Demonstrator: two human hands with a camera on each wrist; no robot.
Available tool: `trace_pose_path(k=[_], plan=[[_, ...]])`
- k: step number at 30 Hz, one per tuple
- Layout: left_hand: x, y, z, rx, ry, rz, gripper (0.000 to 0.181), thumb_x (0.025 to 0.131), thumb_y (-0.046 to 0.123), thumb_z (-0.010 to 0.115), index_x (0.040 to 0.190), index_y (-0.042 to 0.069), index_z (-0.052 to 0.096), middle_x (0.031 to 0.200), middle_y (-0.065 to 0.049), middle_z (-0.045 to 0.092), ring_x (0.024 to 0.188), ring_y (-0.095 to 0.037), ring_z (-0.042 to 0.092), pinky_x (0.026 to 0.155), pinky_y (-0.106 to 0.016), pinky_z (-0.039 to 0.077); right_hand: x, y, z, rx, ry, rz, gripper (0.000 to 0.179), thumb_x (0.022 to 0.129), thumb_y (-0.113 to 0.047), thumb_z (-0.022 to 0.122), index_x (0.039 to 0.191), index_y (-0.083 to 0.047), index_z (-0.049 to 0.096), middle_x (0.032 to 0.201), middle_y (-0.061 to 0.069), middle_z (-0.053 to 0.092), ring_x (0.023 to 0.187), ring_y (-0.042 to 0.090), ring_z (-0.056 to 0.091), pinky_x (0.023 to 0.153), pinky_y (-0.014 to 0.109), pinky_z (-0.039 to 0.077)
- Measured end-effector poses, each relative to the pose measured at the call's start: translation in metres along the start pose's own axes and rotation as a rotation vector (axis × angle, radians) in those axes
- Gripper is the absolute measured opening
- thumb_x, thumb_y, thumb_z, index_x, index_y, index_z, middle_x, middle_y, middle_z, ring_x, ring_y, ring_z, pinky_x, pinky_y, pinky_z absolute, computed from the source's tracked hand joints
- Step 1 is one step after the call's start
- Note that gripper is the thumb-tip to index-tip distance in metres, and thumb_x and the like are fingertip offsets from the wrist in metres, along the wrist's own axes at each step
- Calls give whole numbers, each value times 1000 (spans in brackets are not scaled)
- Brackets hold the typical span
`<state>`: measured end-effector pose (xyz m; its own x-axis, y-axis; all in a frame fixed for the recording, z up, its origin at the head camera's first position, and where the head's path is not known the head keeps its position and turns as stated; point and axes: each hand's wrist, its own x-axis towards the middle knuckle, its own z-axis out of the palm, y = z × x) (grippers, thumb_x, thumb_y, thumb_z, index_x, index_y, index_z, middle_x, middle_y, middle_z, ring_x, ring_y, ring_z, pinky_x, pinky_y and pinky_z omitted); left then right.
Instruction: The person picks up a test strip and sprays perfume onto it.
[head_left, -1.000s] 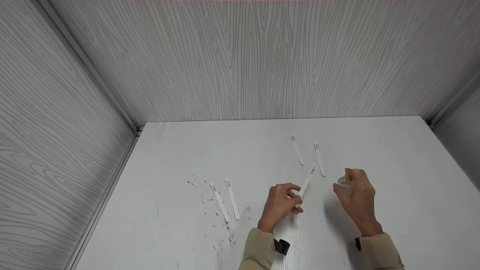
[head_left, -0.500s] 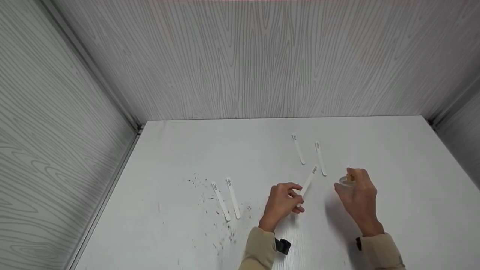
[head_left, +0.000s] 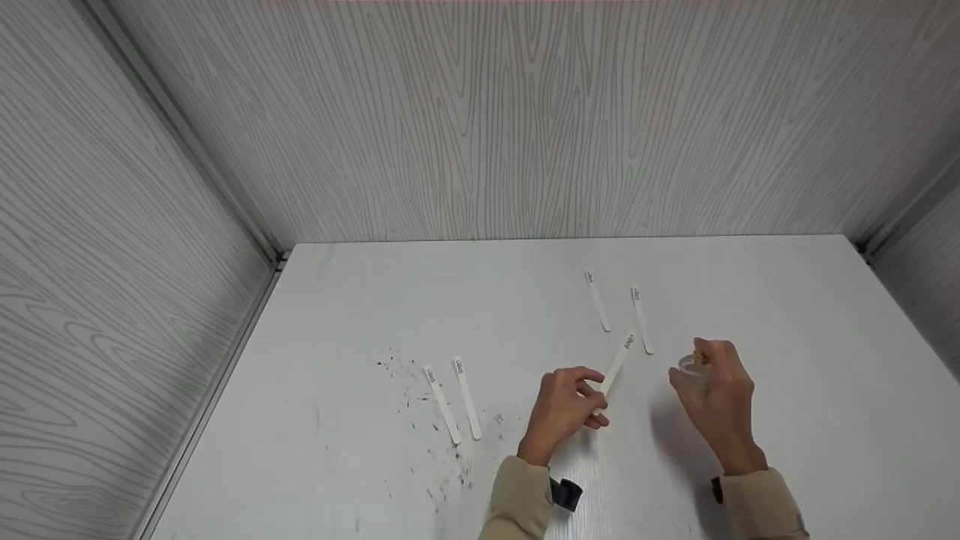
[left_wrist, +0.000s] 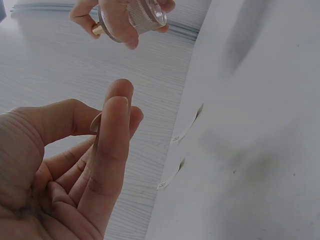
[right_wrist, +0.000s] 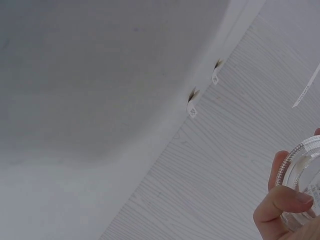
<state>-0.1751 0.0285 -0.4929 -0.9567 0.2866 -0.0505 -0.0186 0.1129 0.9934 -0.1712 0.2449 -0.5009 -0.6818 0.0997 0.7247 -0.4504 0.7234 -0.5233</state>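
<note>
My left hand [head_left: 564, 409] pinches a white paper scent strip [head_left: 618, 364] between thumb and fingers; the strip's printed end points up and away, toward the back right. In my right hand [head_left: 718, 401] is a clear ribbed glass spray bottle [left_wrist: 142, 17] with a gold nozzle [head_left: 701, 358], and a fingertip rests on the nozzle. The bottle is held off the table, to the right of the strip and apart from it. The right wrist view shows the bottle's round clear base [right_wrist: 305, 172] and the far end of the held strip [right_wrist: 306, 92].
Two similar strips, one here [head_left: 598, 301] and one here [head_left: 643, 321], lie behind my hands. Another pair, a left strip [head_left: 442, 405] and a right strip [head_left: 466, 399], lies to the left near dark specks. Wood-grain panels [head_left: 480, 120] wall in the white table [head_left: 337, 315].
</note>
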Motion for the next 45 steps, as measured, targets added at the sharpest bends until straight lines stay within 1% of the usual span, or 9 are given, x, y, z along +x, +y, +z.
trace_pose_path(k=[9, 20, 22, 24, 26, 28, 32, 37, 45], plan=[[0, 1, 0, 2, -1, -2, 30, 86, -13, 63, 115, -8, 69, 78, -15, 72, 57, -22, 72, 53, -27, 60, -1, 0, 1, -12, 11, 23, 41, 68, 20, 74, 104, 11, 56, 94, 28, 59, 82, 43, 62, 66, 65, 53], [2, 0, -1, 4, 4, -3, 30, 87, -11, 64, 116, -7, 69, 76, -8, 71, 57, -21, 72, 53, -28, 60, 1, 2, 1, -24, 26, 27, 41, 68, 20, 72, 105, 12, 56, 94, 28, 59, 85, 40, 61, 71, 60, 52], [2, 0, -1, 8, 5, -3, 30, 87, -12, 64, 116, -7, 69, 76, -8, 72, 57, -21, 72, 53, -28, 60, 1, 1, 0, -28, 28, 38, 41, 69, 20, 72, 106, 13, 56, 95, 27, 60, 86, 38, 61, 74, 51, 52], [3, 0, -2, 22, 7, 1, 29, 87, -12, 64, 115, -7, 69, 76, -7, 72, 57, -20, 72, 53, -27, 60, 1, 1, 0, -22, 33, 48, 43, 68, 20, 73, 107, 13, 56, 95, 27, 60, 87, 37, 61, 80, 36, 51], [4, 0, -2, 39, 11, 3, 28, 87, -11, 65, 114, -7, 70, 77, -6, 72, 57, -20, 72, 53, -27, 59, 1, 0, -1, -10, 39, 58, 43, 68, 21, 73, 107, 13, 56, 95, 27, 60, 87, 36, 61, 84, 21, 44], [5, -1, -3, 49, 17, 0, 27, 88, -11, 65, 114, -6, 70, 78, -5, 72, 57, -19, 72, 53, -26, 59, 0, 1, -1, 3, 44, 64, 44, 67, 21, 74, 107, 13, 57, 95, 27, 60, 88, 35, 61, 84, 12, 36], [9, -2, -5, 41, 29, -15, 25, 90, -8, 64, 115, -6, 69, 79, -4, 72, 59, -18, 72, 55, -26, 60, 0, 1, -1, 15, 58, 50, 45, 66, 22, 74, 107, 14, 57, 95, 28, 61, 88, 35, 61, 85, 9, 34], [13, -6, -8, 9, 52, -12, 23, 93, -6, 63, 116, -6, 69, 82, -6, 72, 61, -20, 73, 56, -27, 60, 0, 1, 1, 32, 58, 23, 45, 66, 23, 74, 107, 14, 57, 95, 28, 62, 87, 34, 61, 86, 8, 35], [21, -14, -11, -64, 73, -25, 13, 94, -8, 62, 106, -9, 67, 83, -11, 74, 65, -26, 74, 58, -29, 61, -3, 2, -4, 28, 56, 28, 46, 65, 23, 74, 107, 15, 57, 95, 28, 62, 87, 32, 60, 85, 7, 34]])
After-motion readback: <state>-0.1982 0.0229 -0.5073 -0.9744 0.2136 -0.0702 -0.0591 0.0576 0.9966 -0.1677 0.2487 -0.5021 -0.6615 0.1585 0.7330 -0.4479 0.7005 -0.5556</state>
